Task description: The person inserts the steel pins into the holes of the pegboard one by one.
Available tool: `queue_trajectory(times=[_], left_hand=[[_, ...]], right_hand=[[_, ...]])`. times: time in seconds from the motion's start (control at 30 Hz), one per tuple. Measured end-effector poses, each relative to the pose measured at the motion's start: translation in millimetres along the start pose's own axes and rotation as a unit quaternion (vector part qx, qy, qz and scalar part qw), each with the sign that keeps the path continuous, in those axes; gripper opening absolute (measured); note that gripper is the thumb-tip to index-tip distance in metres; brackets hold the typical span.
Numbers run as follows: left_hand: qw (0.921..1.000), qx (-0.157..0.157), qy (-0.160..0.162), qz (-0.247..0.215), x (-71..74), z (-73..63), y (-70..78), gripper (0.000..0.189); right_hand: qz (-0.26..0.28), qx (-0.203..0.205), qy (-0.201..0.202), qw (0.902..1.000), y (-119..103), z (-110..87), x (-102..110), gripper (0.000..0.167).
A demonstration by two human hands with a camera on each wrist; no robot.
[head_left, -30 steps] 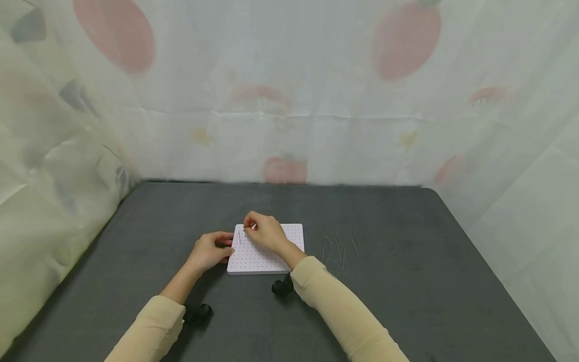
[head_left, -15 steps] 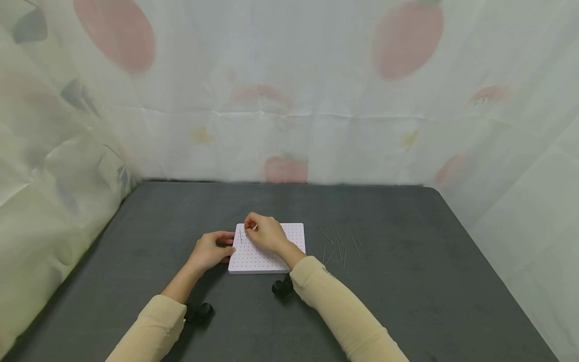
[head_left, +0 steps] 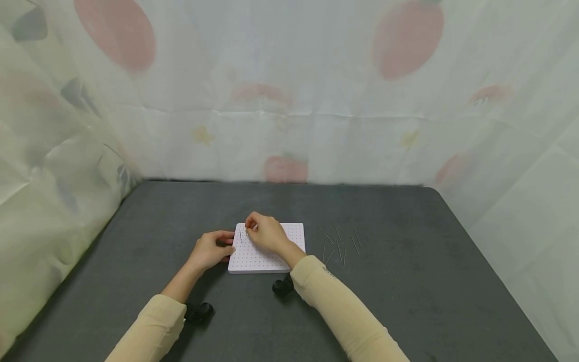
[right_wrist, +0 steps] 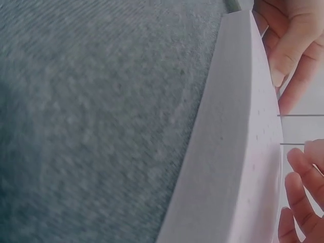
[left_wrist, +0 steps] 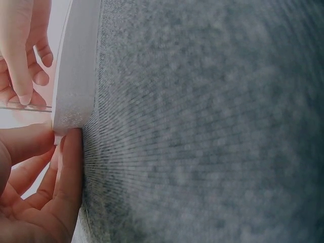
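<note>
A white pegboard (head_left: 259, 261) with rows of small holes lies flat on the table. At its left edge my left hand (head_left: 209, 251) grips the board, thumb on the upper edge and fingers against the side, as the left wrist view shows. My right hand (head_left: 268, 234) is over the board's far left part and pinches a thin metal pin (right_wrist: 292, 144), whose lower end meets the board. Just left of it another thin pin (head_left: 240, 237) stands upright in the board. The right hand and forearm hide part of the holes.
Several loose thin metal pins (head_left: 339, 250) lie scattered on the dark grey table (head_left: 407, 281), right of the board. A printed curtain (head_left: 334, 146) hangs behind the table's far edge and along both sides. Black wrist-worn devices (head_left: 283, 286) sit under the forearms.
</note>
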State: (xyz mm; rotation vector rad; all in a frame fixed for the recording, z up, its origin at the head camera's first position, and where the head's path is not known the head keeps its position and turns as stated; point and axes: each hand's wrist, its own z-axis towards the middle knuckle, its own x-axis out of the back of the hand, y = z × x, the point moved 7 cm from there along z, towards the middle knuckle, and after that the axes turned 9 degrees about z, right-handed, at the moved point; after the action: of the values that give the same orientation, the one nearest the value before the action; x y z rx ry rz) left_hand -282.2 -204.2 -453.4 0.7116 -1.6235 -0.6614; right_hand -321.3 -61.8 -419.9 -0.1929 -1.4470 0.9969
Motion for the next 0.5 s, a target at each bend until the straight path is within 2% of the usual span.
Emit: queue_trajectory(times=[0.27,0.5], left_hand=[[1.0000,0.003,0.004,0.003,-0.5,0.3,-1.2,0.043],[1.0000,0.002,0.007,0.001,1.1,0.8,-0.8,0.043]], right_hand=[[0.007,0.003,-0.026,0.9996,-2,-1.0,6,0.013],[0.007,0.003,-0.027,0.9996,-2,-1.7,20,0.016]])
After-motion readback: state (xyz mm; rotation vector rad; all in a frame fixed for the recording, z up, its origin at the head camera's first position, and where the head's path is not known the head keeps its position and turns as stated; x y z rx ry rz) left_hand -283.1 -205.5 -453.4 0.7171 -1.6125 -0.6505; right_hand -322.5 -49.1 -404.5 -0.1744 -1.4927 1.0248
